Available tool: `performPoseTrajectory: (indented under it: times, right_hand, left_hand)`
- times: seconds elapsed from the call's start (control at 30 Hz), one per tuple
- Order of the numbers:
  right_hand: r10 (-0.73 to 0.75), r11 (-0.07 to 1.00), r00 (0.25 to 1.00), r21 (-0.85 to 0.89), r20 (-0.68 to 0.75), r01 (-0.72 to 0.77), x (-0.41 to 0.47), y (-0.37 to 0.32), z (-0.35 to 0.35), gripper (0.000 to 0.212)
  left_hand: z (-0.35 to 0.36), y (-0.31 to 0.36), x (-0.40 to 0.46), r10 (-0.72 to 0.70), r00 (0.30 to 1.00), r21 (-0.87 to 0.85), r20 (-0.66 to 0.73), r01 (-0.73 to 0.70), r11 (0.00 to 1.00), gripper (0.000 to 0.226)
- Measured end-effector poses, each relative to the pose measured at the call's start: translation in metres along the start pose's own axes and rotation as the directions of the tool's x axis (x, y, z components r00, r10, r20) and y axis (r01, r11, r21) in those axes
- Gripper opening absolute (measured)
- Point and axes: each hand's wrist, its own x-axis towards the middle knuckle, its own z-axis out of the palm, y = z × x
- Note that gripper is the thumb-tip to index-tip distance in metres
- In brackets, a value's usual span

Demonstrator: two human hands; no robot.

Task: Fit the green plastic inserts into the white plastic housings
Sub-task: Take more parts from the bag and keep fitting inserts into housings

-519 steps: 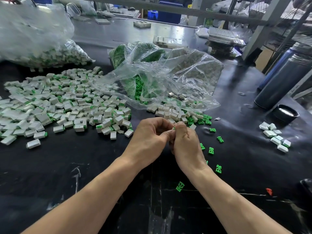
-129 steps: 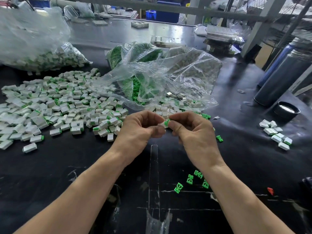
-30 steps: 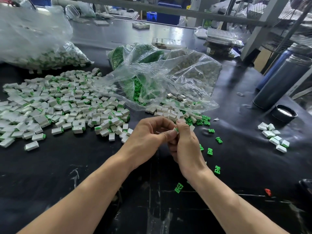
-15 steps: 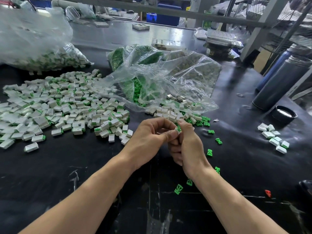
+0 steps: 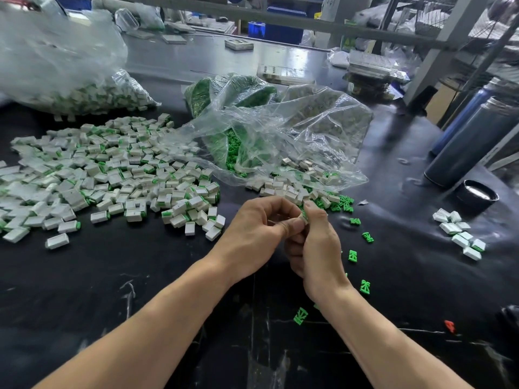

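views: one, head-worn | looks forward and down over a black worktable point(image 5: 84, 276) | near: both forearms entering from the bottom edge | far: shelving frame point(image 5: 280, 19) across the top | wide-angle bending at edges

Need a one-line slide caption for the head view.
Both hands pinch one housing between housing pile and loose inserts.

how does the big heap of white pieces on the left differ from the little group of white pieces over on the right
The left heap holds hundreds of pieces spread wide; the right group holds only about ten, bunched tight. The left heap runs up against the clear plastic bag; the right group lies apart, near the black round cap. Green tips show all through the left heap; in the right group only a trace of green shows. Both lie on the black table, and neither hand touches them.
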Motion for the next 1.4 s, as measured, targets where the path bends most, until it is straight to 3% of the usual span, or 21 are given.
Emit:
performPoseTrajectory:
  times: [0.23, 0.37, 0.57, 0.77, 0.97, 1.1, 1.2, 1.3, 1.4]
  right_hand:
    - [0.021, 0.999, 1.0, 0.029, -0.019, -0.02, 0.003, 0.001, -0.001, 0.068]
    - [-0.032, 0.998, 0.997, -0.064, -0.064, 0.028, 0.003, 0.002, 0.001, 0.065]
    - [-0.104, 0.965, 0.986, -0.255, -0.132, 0.067, 0.009, 0.012, 0.0, 0.045]
    - [-0.123, 0.953, 0.977, -0.296, -0.173, 0.068, 0.011, 0.015, -0.001, 0.042]
    - [-0.098, 0.969, 0.976, -0.244, -0.194, 0.049, 0.01, 0.015, -0.001, 0.044]
    - [-0.078, 0.99, 0.987, -0.126, -0.14, 0.06, 0.008, 0.01, -0.003, 0.065]
    - [-0.083, 0.993, 0.993, -0.093, -0.088, 0.075, 0.007, 0.007, -0.005, 0.068]
    - [-0.151, 0.97, 0.987, -0.199, -0.051, 0.138, 0.011, 0.008, -0.014, 0.07]
    - [-0.227, 0.928, 0.971, -0.32, -0.078, 0.191, 0.018, 0.007, -0.023, 0.06]
  left_hand:
    - [0.002, -0.002, 0.001, 0.009, 1.0, 0.01, -0.015, -0.009, 1.0, 0.005]
    - [0.005, -0.003, 0.002, 0.011, 0.999, 0.025, -0.045, -0.01, 1.0, 0.005]
    - [0.005, -0.002, 0.0, 0.03, 0.998, 0.056, -0.057, -0.027, 0.998, 0.006]
    - [0.007, 0.0, -0.002, 0.033, 0.997, 0.04, -0.065, -0.03, 0.999, 0.007]
    - [0.009, -0.001, -0.002, 0.034, 0.997, 0.028, -0.063, -0.032, 0.999, 0.007]
    - [0.007, -0.003, -0.001, 0.055, 0.996, 0.021, -0.067, -0.054, 0.998, 0.005]
    - [0.004, -0.004, -0.001, 0.071, 0.994, 0.03, -0.077, -0.069, 0.997, 0.003]
    - [-0.001, -0.006, 0.001, 0.076, 0.991, 0.032, -0.109, -0.073, 0.997, 0.002]
    - [-0.01, -0.008, 0.004, 0.081, 0.98, 0.118, -0.182, -0.061, 0.991, 0.008]
